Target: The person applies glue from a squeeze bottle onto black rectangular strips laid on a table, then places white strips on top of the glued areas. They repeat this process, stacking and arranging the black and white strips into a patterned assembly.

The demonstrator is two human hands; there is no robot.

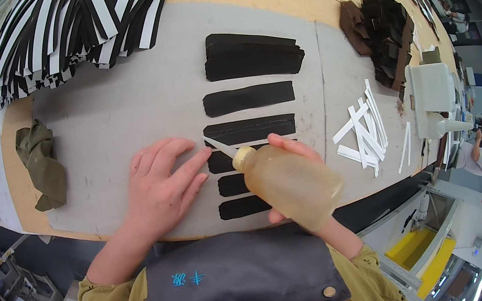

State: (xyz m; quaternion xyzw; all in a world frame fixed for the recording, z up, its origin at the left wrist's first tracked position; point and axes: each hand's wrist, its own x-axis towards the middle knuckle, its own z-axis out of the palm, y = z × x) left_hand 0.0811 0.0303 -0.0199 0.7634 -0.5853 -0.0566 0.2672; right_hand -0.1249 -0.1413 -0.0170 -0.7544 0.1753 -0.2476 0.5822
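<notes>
My right hand (297,147) is wrapped round a translucent squeeze bottle (292,183) with amber contents. The bottle is tilted, and its pale pointed nozzle (220,146) reaches the left end of a black strip (256,128) with a thin line along it. Several more black strips lie in a column above and below it, partly covered by the bottle. My left hand (163,189) rests palm down left of the strips, fingers stretched. Its index fingertip is at the left end of the strip beside the nozzle.
A large bundle of black and white strips (76,32) lies at the far left. An olive cloth (40,165) is at the left. On the right are loose white strips (365,133), a dark brown and black pile (386,37) and a white container (433,86). Another person (481,157) is farther right.
</notes>
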